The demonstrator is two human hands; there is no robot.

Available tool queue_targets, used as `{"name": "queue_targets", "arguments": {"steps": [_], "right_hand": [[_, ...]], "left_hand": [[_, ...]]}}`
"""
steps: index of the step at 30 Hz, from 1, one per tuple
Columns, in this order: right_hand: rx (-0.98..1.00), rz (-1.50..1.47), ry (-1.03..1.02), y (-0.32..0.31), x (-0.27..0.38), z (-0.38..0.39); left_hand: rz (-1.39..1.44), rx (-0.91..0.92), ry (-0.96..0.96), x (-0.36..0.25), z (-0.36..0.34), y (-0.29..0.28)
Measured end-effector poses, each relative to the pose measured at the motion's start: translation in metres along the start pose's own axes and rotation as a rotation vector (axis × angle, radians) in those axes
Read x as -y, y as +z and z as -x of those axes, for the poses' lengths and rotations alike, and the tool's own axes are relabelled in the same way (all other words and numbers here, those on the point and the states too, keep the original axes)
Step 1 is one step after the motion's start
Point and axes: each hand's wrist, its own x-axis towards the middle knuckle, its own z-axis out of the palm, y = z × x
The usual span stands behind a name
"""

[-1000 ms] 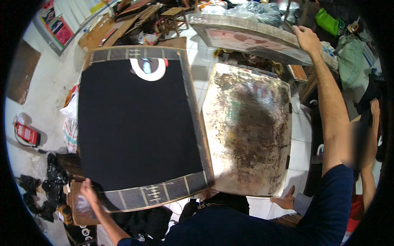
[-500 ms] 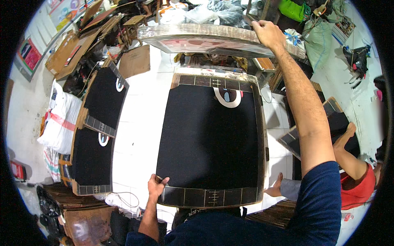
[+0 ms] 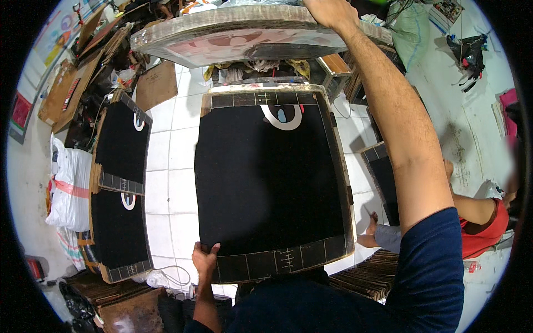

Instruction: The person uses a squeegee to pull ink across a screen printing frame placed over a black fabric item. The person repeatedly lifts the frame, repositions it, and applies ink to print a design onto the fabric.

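In front of me lies a flat board point(image 3: 286, 262) with a dark, line-marked strip along its near and far edges. Black fabric point(image 3: 250, 183) is spread flat over it, carrying a white, blue and brown eye-like print point(image 3: 283, 117) near the far edge. My left hand point(image 3: 205, 258) is closed on the near left corner, thumb on top, apparently pinching the fabric's edge. Beyond the board a screen printing frame point(image 3: 222, 28) stands tilted up, its reddish-patterned underside partly showing. My right hand point(image 3: 335, 15) grips its raised edge; the fingertips are cut off by the picture's rim.
To the left stand more boards with black fabric point(image 3: 121, 144) and similar prints, beside a white sack point(image 3: 71, 188). At the right a person in a red top point(image 3: 488, 230) sits near another board point(image 3: 383, 172). Cardboard point(image 3: 156, 86) leans at the back left; stacked sheets point(image 3: 366, 277) lie near right.
The raised screen frame and my right hand have shifted left and upward in the view, and more of the underside shows. My left hand stays at the board's corner. The whole view has shifted slightly.
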Motion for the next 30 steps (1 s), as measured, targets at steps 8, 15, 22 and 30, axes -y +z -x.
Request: {"name": "queue_targets", "arguments": {"steps": [8,15,22,30], "right_hand": [[-0.016,0.044,0.03,-0.004,0.008,-0.011],[-0.194,0.029,-0.071,0.007,0.004,-0.013],[0.012,0.059,-0.022,-0.005,0.009,-0.013],[0.017,0.04,0.001,-0.004,0.001,-0.009]], "left_hand": [[-0.087,-0.02,0.028,-0.018,-0.011,-0.003],[-0.23,0.064,-0.046,-0.03,-0.021,-0.006],[-0.215,0.089,-0.086,-0.015,-0.019,0.01],[-0.22,0.064,0.021,0.006,-0.02,-0.008]]}}
